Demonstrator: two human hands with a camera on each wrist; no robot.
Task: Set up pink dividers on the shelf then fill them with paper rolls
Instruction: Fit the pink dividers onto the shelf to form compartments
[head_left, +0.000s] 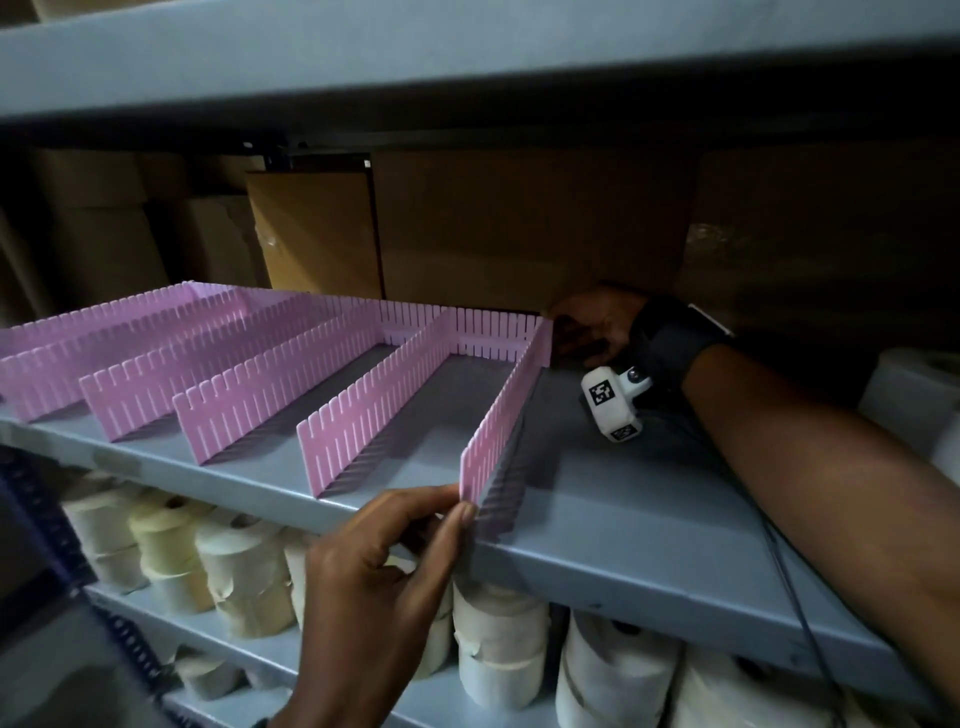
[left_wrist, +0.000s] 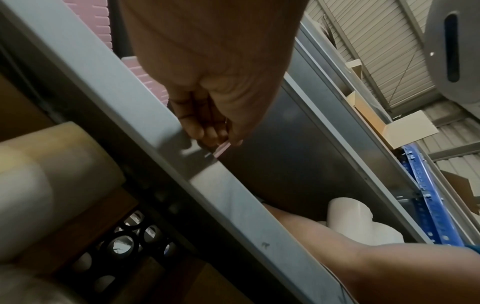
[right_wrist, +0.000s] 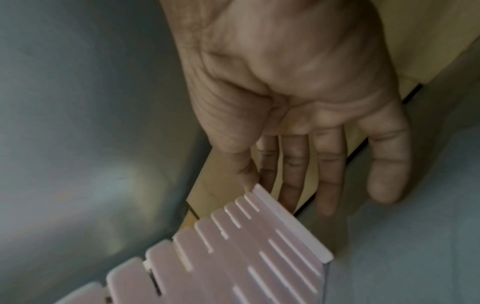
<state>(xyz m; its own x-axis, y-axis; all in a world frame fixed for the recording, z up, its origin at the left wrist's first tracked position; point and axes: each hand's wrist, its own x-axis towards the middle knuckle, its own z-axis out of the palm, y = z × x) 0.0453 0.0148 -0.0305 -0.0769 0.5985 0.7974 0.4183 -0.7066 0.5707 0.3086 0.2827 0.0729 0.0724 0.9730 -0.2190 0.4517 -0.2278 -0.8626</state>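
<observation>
Several pink slotted dividers (head_left: 270, 395) stand in parallel on the grey shelf (head_left: 649, 519), joined to a cross strip (head_left: 488, 327) at the back. My left hand (head_left: 460, 506) pinches the near end of the rightmost divider (head_left: 504, 415) at the shelf's front edge; the left wrist view shows that end (left_wrist: 223, 148) between thumb and fingers (left_wrist: 207, 131). My right hand (head_left: 582, 332) reaches to this divider's far end. In the right wrist view its fingers (right_wrist: 293, 164) are straight behind the divider (right_wrist: 259, 246), and the thumb (right_wrist: 246, 172) touches the top corner.
Cardboard boxes (head_left: 519, 228) close off the back of the shelf. Paper rolls (head_left: 244, 577) fill the shelf below, and a white roll (head_left: 914, 400) sits at the right on this shelf. Another shelf (head_left: 415, 52) hangs low overhead. A blue upright (head_left: 47, 525) stands at the left.
</observation>
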